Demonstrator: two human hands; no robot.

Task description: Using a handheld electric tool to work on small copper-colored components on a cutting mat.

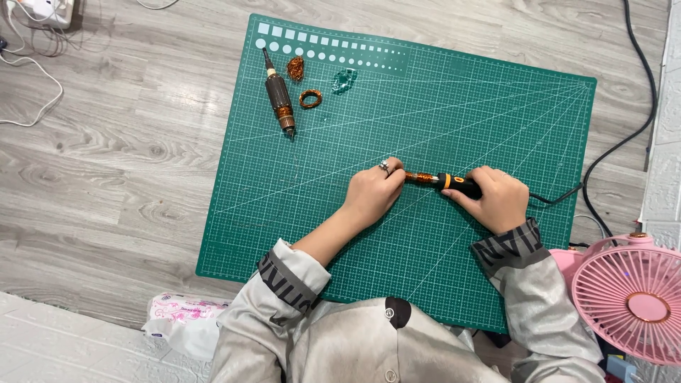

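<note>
My right hand (496, 197) grips the black and orange handle of a corded soldering iron (457, 186) lying across the green cutting mat (440, 120). Its shaft, wrapped in copper-coloured wire (423, 177), points left. My left hand (374, 190), with a ring on one finger, has its fingers closed at the tip end of that shaft. What the fingertips pinch there is hidden.
A motor armature (279, 93), two copper wire coils (310, 98) and a clear green piece (344, 80) lie at the mat's far left. A pink fan (630, 298) stands at the right, black cables (638, 106) run behind, a tissue pack (181, 315) lies near left.
</note>
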